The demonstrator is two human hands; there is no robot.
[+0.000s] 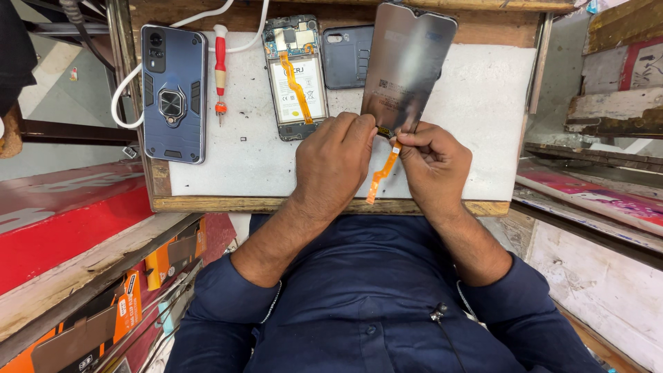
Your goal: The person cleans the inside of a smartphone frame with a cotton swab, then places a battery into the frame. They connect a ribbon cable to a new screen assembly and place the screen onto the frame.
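Both hands meet at the middle of a white, slightly scuffed work mat (476,103) laid on a rough wooden board. The left hand (342,155) pinches the bottom edge of a phone display panel (407,65), fingers narrow and curled tight on it. The panel is a thin, glossy, dark rectangle with rounded corners, tilted up off the mat and leaning toward 12 o'clock. The right hand (431,162) closes its thumb and forefinger on the orange flex ribbon (382,174), a flat, thin strip that hangs from the panel's lower edge and bends toward 7 o'clock.

At 10 o'clock from the hands lies an opened phone body (295,77), its white battery crossed by another orange ribbon. Just beside it at 12 o'clock rests a matte grey back cover (345,56). Further toward 9 o'clock stand a slim red-handled screwdriver (220,69) and 1 phone in a ridged blue armoured case (174,93) with a ring stand.
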